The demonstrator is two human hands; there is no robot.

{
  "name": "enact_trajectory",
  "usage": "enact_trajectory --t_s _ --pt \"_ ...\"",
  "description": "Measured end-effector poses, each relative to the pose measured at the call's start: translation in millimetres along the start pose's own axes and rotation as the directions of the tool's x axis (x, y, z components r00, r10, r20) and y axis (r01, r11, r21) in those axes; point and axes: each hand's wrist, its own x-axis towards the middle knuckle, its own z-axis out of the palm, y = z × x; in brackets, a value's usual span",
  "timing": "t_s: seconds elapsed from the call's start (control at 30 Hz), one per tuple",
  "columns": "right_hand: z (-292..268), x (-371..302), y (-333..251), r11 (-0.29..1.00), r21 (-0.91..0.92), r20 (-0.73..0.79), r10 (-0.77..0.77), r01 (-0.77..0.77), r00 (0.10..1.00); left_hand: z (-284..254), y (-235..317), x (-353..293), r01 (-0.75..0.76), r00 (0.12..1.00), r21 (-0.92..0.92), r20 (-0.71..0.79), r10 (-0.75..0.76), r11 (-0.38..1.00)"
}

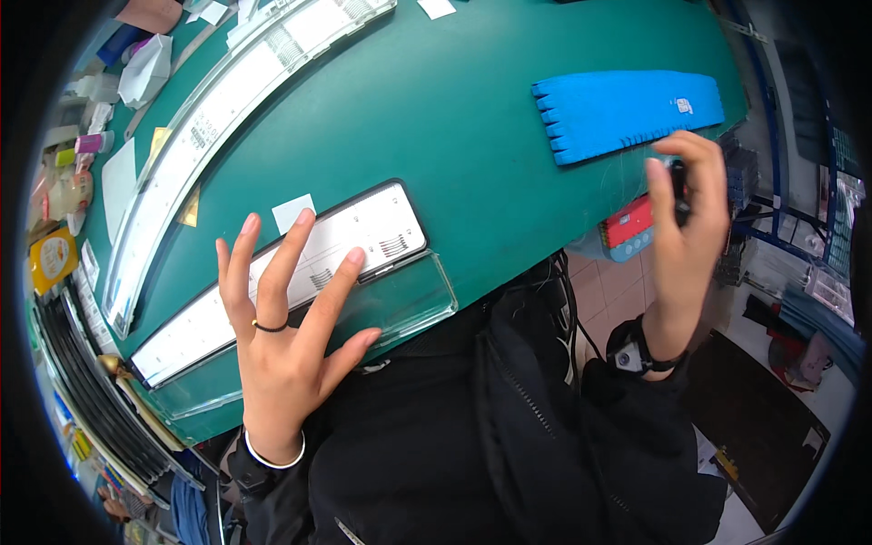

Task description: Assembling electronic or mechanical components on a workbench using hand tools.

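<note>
Left hand (277,350) spread wide, empty grip, hovering over the long white tray (282,277) on the green worktop (454,127). Right hand (686,213) clamped on a small dark object (678,195) beside the blue foam strip (627,111).

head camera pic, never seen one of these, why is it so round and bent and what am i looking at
The picture comes from a wide fisheye camera worn on a person's head, looking down at their own hands, so straight edges bend toward the rim. No machine here, just two bare hands.

The surface is a green table. On it lie a long white strip in a dark frame set on a clear plastic tray, another long white strip further back, and a blue foam pad with a notched edge.

The left hand, fingers spread, hovers over the framed strip; whether it touches is unclear. The right hand has a closed grip on a small dark object, too hidden to identify, near a red and light blue device at the table edge.
</note>
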Motion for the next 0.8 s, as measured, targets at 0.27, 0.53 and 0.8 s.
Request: enact_trajectory --t_s 0.27,0.53,0.8 --pt "21 5 7 0.941 -0.334 0.016 -0.054 0.056 0.998 0 1 3 -0.012 0.999 -0.067 -0.041 0.009 0.998" --pt "20 13 -10 0.815 -0.566 0.125 -0.07 0.129 0.99 1 0 3 -0.03 0.996 -0.093 -0.092 0.021 0.995" --pt "9 20 17 0.908 -0.369 0.183 -0.139 0.199 0.973 -8 10 2 -0.037 0.993 -0.137 -0.117 0.021 0.99"
